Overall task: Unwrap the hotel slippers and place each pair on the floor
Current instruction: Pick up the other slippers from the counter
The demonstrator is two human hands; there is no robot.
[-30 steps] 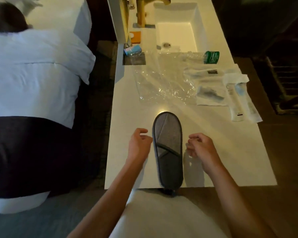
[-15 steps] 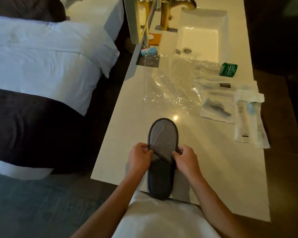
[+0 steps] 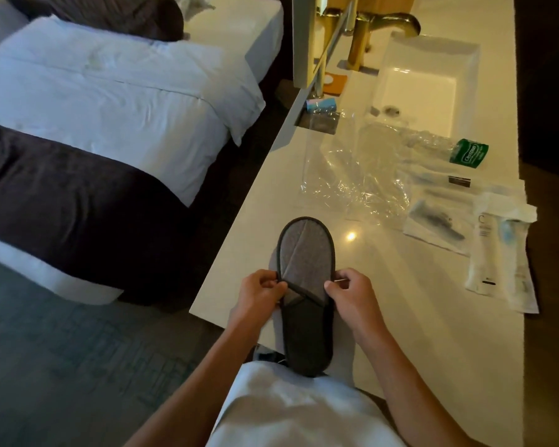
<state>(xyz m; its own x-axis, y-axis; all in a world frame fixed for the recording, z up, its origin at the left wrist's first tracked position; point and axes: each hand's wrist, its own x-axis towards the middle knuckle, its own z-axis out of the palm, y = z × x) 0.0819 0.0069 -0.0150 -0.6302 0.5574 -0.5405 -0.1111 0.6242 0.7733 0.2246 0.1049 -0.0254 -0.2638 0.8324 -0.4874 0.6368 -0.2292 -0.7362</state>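
A second ago our hands flanked the flat grey fabric slipper (image 3: 305, 285); now our left hand (image 3: 261, 293) and right hand (image 3: 352, 295) pinch its strap edges, so we judge it unwrapped and ready for the floor.

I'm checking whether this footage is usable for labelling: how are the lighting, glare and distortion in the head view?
Head view: dim and warm-toned, floor nearly black; a small bright glare spot on the countertop beside the slipper; clear wrapper shows reflections; wide-angle bending curves the counter edges; both hands stay reasonably sharp.

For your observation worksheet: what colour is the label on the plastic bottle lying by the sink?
Green with white lettering, on the bottle's label; the head view shows it best.
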